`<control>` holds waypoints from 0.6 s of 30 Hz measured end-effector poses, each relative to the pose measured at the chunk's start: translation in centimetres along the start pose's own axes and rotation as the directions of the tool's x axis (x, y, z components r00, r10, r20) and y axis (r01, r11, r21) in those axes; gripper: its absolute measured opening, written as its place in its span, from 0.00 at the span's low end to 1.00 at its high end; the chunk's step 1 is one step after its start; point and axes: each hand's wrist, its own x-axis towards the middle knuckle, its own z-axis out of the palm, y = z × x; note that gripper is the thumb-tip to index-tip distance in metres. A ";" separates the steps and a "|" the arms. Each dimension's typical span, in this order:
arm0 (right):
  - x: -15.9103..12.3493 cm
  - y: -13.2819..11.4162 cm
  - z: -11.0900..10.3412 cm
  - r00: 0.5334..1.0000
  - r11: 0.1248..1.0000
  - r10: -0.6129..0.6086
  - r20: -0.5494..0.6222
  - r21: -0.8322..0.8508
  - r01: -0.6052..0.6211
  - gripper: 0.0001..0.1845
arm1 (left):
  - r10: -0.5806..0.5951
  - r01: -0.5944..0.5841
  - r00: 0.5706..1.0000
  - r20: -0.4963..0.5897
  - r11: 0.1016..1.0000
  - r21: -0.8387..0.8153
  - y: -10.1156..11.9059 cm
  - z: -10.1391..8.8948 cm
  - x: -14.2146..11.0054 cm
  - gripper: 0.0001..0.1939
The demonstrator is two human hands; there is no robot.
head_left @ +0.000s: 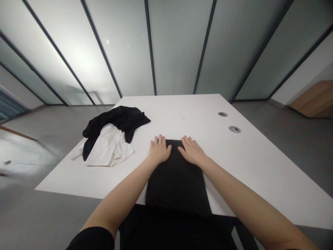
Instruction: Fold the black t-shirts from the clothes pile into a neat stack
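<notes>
If tugged toward the body, could lose the folded black cloth point(177, 184) off the white table point(260, 173): lies right at the near edge, blending into dark clothing point(177, 234), so can't tell about overhang. Seeing left hand point(159, 150) and right hand point(193, 151) palm-down on its far corners, apart from each other, fingers extended, not clamped on anything. Could skew or wrinkle the far edge if pressing harder on one side; would blame flat contact without grip. Could also let layers creep, since holding down only the far end and leaving near folds loose. Might snag those folds on clothing when leaning in. If swinging left, might brush the white garment point(110, 149) and drag the crumpled black garment point(122, 118) too, given contact between both.
</notes>
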 end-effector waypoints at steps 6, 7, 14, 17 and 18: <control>0.4 1.8 -0.1 0.999 0.999 0.032 -0.002 0.004 -0.032 0.39 | 0.000 0.001 1.000 0.021 1.000 -0.031 -1.9 0.1 0.5 0.38; 0.4 2.2 -0.1 0.999 0.999 0.031 -0.017 0.007 -0.031 0.37 | 0.004 -0.004 1.000 0.004 0.999 -0.041 -2.2 0.2 0.5 0.37; 0.1 4.3 -1.8 0.980 0.995 0.076 -0.183 0.084 -0.061 0.23 | -0.012 -0.005 0.994 -0.106 0.987 -0.161 -4.4 -0.7 1.6 0.23; -0.2 4.5 -3.0 0.973 0.986 0.156 -0.172 0.090 -0.142 0.20 | -0.014 -0.003 0.996 -0.086 0.981 -0.194 -5.1 -1.4 2.2 0.22; -0.2 4.5 -3.4 0.974 0.984 0.165 -0.157 0.090 -0.153 0.19 | -0.003 -0.013 0.997 -0.079 0.979 -0.203 -5.4 -1.6 2.4 0.22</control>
